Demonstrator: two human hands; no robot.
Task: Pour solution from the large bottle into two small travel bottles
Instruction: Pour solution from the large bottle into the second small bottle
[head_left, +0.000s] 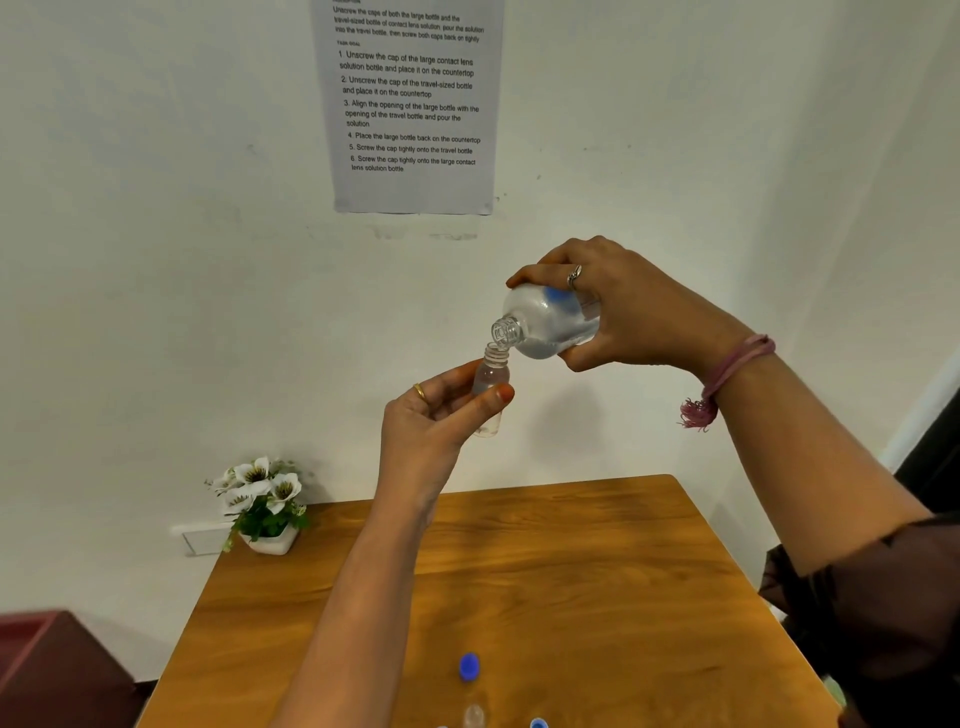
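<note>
High above the table, my right hand (634, 306) grips the large clear bottle (550, 325), tipped to the left with its open threaded neck pointing down-left. Just below that neck, my left hand (431, 415) holds a small clear travel bottle (491, 387) upright, its open mouth touching or nearly touching the large bottle's neck. A little liquid shows in the small bottle. A second small clear bottle (474, 716) stands at the table's near edge, partly cut off by the frame. A blue cap (469, 666) lies on the table close to it.
The wooden table (597, 571) stands against a white wall. A small pot of white flowers (262, 504) sits at its far left corner. Another blue cap (538, 723) peeks in at the bottom edge. A printed instruction sheet (410, 104) hangs on the wall.
</note>
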